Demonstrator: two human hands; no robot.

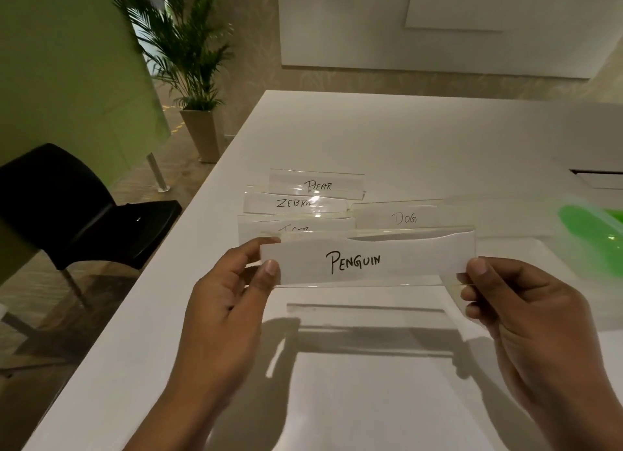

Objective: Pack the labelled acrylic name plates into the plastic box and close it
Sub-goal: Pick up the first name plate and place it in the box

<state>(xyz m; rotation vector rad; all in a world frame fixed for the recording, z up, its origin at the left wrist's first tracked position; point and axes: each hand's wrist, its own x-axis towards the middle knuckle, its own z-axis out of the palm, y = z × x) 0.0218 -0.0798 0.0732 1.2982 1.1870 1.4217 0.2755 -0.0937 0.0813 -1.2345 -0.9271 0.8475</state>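
I hold a clear acrylic name plate labelled PENGUIN (367,260) above the white table, level and facing me. My left hand (229,302) pinches its left end and my right hand (515,302) pinches its right end. Behind it on the table stand more plates: BEAR (317,184), ZEBRA (296,202), DOG (404,218), and one partly hidden behind the PENGUIN plate whose label I cannot read. A clear plastic box with a green part (593,228) sits at the right edge, blurred and partly cut off.
The white table (371,383) reaches to its left edge near a black chair (67,208). A potted palm (192,79) stands on the floor beyond. A dark slot (596,172) is set in the table at the far right.
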